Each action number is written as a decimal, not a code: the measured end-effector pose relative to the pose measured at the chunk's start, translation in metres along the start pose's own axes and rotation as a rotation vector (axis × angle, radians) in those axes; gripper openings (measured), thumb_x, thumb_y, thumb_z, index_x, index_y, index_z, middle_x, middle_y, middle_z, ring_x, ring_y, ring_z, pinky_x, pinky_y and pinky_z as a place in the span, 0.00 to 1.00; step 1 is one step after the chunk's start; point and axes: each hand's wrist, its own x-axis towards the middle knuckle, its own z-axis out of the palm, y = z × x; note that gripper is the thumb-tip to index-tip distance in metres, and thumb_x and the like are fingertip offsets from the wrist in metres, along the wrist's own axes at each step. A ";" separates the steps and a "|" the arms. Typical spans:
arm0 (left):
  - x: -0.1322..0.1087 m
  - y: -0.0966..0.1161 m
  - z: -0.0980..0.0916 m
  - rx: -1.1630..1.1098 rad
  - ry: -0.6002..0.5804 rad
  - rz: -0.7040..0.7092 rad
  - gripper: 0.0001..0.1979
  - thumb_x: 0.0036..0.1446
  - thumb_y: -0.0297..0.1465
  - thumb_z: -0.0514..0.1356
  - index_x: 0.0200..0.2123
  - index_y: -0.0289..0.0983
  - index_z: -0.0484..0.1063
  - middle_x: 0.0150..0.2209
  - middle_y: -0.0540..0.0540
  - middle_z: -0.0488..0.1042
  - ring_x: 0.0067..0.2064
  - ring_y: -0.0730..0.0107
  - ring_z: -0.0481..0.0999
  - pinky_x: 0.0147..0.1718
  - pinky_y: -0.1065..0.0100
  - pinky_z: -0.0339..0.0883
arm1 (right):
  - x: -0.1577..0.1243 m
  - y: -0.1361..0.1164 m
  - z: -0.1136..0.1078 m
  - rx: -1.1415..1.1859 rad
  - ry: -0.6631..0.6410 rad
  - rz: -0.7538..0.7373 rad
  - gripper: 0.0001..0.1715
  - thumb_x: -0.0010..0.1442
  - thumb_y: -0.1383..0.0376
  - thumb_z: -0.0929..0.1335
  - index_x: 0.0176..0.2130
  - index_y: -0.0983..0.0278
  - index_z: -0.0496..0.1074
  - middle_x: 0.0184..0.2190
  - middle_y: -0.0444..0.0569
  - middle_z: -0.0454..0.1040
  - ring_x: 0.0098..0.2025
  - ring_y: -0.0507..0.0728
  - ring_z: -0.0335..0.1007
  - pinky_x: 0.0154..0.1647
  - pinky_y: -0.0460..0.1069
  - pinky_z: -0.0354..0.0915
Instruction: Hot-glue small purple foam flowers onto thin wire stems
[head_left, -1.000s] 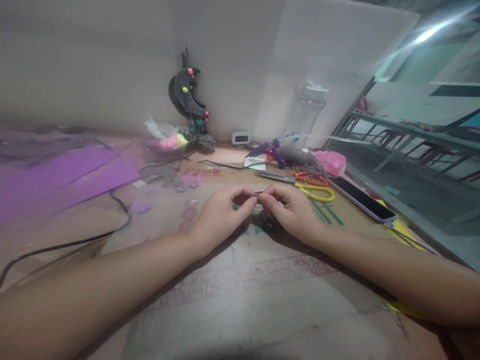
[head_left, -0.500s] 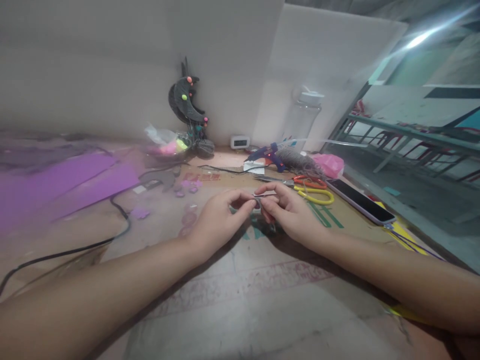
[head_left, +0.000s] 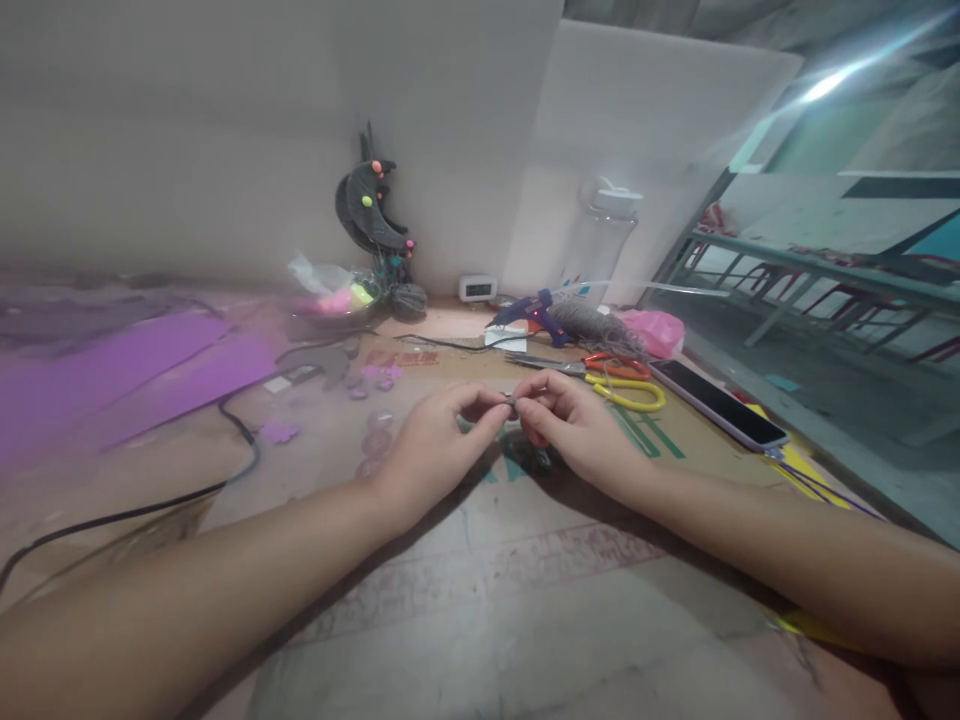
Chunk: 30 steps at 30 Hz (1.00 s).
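Observation:
My left hand (head_left: 442, 435) and my right hand (head_left: 574, 420) meet over the middle of the table, thumbs and forefingers pinched together at the tips. Between them is a small dark grey piece (head_left: 511, 402), mostly covered by the fingers; its material is too small to make out. A dark, clear-looking item (head_left: 534, 458) lies on the table just below my right hand. Beyond the fingertips rest scissors (head_left: 626, 393) with yellow and orange handles. Farther back are a blue glue gun (head_left: 534, 312) with a clear glue stick and a bundle of grey yarn (head_left: 600, 325).
Purple sheets (head_left: 165, 360) and a black cord (head_left: 247, 430) spread on the left. A dark crescent-shaped ornament (head_left: 369, 205) stands against the wall, beside a small white digital clock (head_left: 478, 288). A clear bottle (head_left: 604, 240) is behind the yarn, and a phone (head_left: 716, 403) lies at the right edge.
The fingertips have drawn closer together, and the grey piece, shown as a small curved strip before, is now mostly hidden. The camera view has shifted slightly.

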 end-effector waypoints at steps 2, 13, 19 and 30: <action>0.000 0.000 0.000 0.007 0.000 0.005 0.07 0.60 0.31 0.58 0.35 0.39 0.76 0.35 0.49 0.79 0.39 0.68 0.76 0.42 0.69 0.66 | -0.001 -0.001 0.000 -0.030 0.023 -0.006 0.14 0.61 0.54 0.68 0.35 0.63 0.65 0.19 0.36 0.63 0.21 0.48 0.59 0.22 0.44 0.55; 0.001 -0.004 0.001 -0.129 -0.024 -0.078 0.09 0.60 0.35 0.58 0.41 0.40 0.76 0.40 0.49 0.80 0.41 0.67 0.77 0.42 0.68 0.69 | -0.002 0.002 -0.002 -0.212 0.070 -0.092 0.10 0.63 0.58 0.66 0.35 0.63 0.66 0.22 0.39 0.66 0.23 0.49 0.61 0.24 0.45 0.56; 0.000 -0.004 0.001 -0.097 -0.053 -0.061 0.10 0.61 0.37 0.56 0.36 0.38 0.74 0.36 0.48 0.79 0.38 0.67 0.76 0.40 0.68 0.68 | -0.002 0.003 -0.003 -0.238 0.056 -0.115 0.09 0.63 0.59 0.66 0.35 0.63 0.67 0.24 0.40 0.66 0.24 0.49 0.61 0.26 0.46 0.57; 0.001 -0.002 0.001 -0.062 0.008 -0.085 0.09 0.62 0.35 0.57 0.35 0.38 0.74 0.34 0.49 0.77 0.37 0.69 0.75 0.37 0.70 0.67 | 0.000 0.004 -0.003 -0.164 -0.001 -0.037 0.11 0.60 0.58 0.66 0.37 0.64 0.68 0.26 0.43 0.69 0.26 0.50 0.63 0.27 0.46 0.59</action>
